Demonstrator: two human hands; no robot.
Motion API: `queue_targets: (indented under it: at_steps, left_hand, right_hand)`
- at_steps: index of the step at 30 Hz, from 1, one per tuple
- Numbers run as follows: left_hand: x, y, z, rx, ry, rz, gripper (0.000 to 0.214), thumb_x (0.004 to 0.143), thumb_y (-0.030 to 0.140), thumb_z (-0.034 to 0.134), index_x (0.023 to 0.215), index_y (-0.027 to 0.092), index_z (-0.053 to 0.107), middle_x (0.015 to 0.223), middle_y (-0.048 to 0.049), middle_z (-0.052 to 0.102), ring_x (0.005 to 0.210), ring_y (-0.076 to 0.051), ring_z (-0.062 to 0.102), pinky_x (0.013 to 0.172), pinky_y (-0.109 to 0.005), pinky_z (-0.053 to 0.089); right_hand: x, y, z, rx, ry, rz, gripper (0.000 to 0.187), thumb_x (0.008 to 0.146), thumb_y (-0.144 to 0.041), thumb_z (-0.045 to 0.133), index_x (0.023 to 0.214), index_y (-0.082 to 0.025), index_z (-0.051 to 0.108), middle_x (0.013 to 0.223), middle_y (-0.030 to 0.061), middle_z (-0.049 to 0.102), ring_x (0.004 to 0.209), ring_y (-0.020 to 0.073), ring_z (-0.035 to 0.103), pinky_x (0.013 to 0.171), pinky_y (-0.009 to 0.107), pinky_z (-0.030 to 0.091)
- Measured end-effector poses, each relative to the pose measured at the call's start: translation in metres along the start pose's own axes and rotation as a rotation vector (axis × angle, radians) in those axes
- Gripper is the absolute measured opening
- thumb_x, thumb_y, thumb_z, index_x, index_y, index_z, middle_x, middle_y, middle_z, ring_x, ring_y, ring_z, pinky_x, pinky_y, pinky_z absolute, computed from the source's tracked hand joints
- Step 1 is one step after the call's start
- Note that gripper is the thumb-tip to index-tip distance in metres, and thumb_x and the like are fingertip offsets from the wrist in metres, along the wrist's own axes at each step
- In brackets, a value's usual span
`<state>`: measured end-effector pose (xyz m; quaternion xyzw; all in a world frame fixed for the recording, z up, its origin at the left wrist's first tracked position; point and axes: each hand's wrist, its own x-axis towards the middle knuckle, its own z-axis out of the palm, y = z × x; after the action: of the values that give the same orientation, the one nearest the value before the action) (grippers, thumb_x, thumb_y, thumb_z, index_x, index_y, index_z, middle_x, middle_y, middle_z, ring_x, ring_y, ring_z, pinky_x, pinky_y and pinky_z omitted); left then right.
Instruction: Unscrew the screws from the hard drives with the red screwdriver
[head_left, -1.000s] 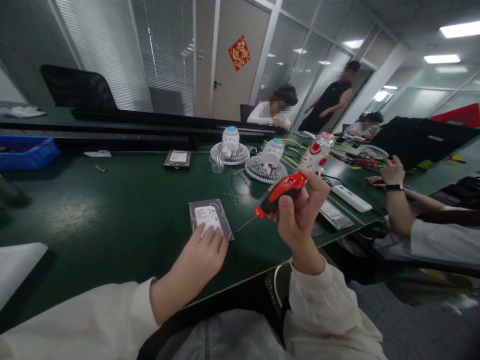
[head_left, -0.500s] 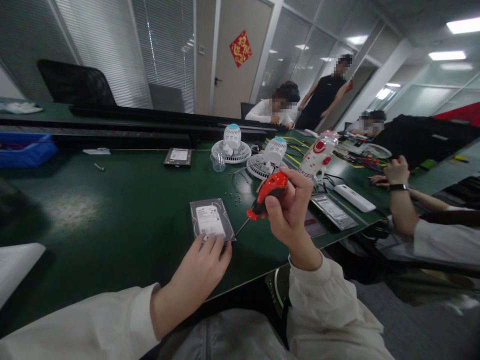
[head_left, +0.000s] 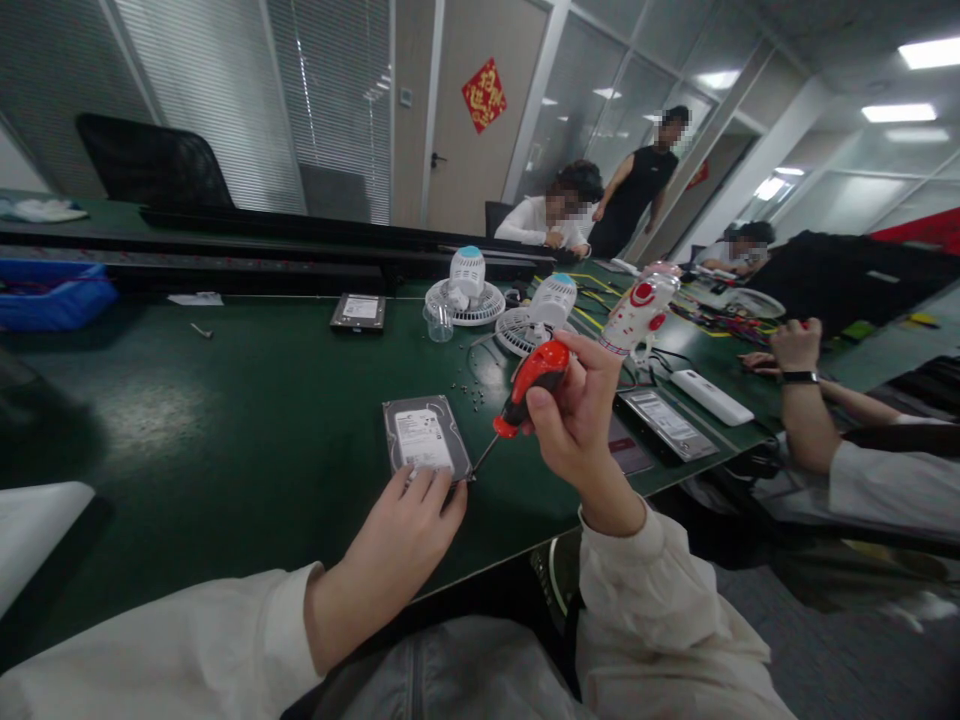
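A grey hard drive (head_left: 424,436) with a white label lies flat on the green table (head_left: 247,420) in front of me. My left hand (head_left: 409,535) rests on its near edge, fingers stretched out over it. My right hand (head_left: 581,425) is closed around the red and black handle of a screwdriver (head_left: 525,390). The thin shaft slants down to the left, and its tip sits at the drive's near right corner.
Several small screws (head_left: 469,392) lie loose beyond the drive. Further back are a second hard drive (head_left: 358,311), two small white fans (head_left: 465,290), a clear cup (head_left: 439,324) and a red and white tool (head_left: 636,315). A co-worker's hand (head_left: 795,345) works at the right.
My right hand came down and to the left with the screwdriver, bringing its tip to the drive's corner. My left hand slid back slightly to the drive's near edge.
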<state>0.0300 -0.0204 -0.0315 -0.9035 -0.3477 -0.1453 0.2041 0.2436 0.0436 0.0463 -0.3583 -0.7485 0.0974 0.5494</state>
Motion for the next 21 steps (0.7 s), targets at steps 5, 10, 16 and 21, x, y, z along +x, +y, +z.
queue_targets:
  at_steps: [5,10,16,21]
  left_hand:
    - [0.0,-0.001,0.0,-0.002,-0.012,-0.006,0.039,0.1,0.012,0.054,0.133,0.019,0.073,0.117,-0.0147,0.077,0.106,-0.028,0.073,0.095,-0.044,0.06]
    - [0.001,-0.002,-0.003,-0.009,0.007,0.006,0.037,0.1,0.011,0.057,0.132,0.015,0.074,0.117,-0.0163,0.076,0.105,-0.029,0.073,0.093,-0.045,0.062]
    - [0.0,-0.002,-0.004,-0.032,-0.021,0.005,0.036,0.101,0.011,0.061,0.134,0.013,0.073,0.117,-0.0163,0.075,0.104,-0.029,0.074,0.091,-0.046,0.063]
    - [0.0,-0.003,-0.004,-0.025,0.011,0.013,0.035,0.099,0.011,0.062,0.133,0.012,0.074,0.118,-0.0166,0.075,0.106,-0.03,0.074,0.091,-0.046,0.064]
  right_hand:
    - [0.003,-0.002,-0.003,0.024,-0.006,-0.048,0.047,0.104,-0.05,0.054,0.143,-0.033,0.035,0.109,0.0047,0.064,0.068,0.0141,0.066,0.049,0.028,0.054]
    - [0.023,-0.022,-0.017,-0.283,-0.138,-0.149,0.044,0.099,-0.037,0.057,0.141,-0.025,0.055,0.105,0.0052,0.072,0.068,0.015,0.064,0.062,0.032,0.056]
    - [0.051,-0.039,-0.016,-0.526,-0.082,-0.412,0.03,0.095,-0.047,0.073,0.101,-0.017,0.07,0.082,0.003,0.072,0.069,0.0148,0.062,0.062,0.029,0.044]
    - [0.059,-0.047,-0.018,-0.427,-0.213,-0.411,0.023,0.094,-0.016,0.061,0.113,-0.016,0.074,0.092,0.0027,0.078,0.074,0.0128,0.067,0.068,0.026,0.048]
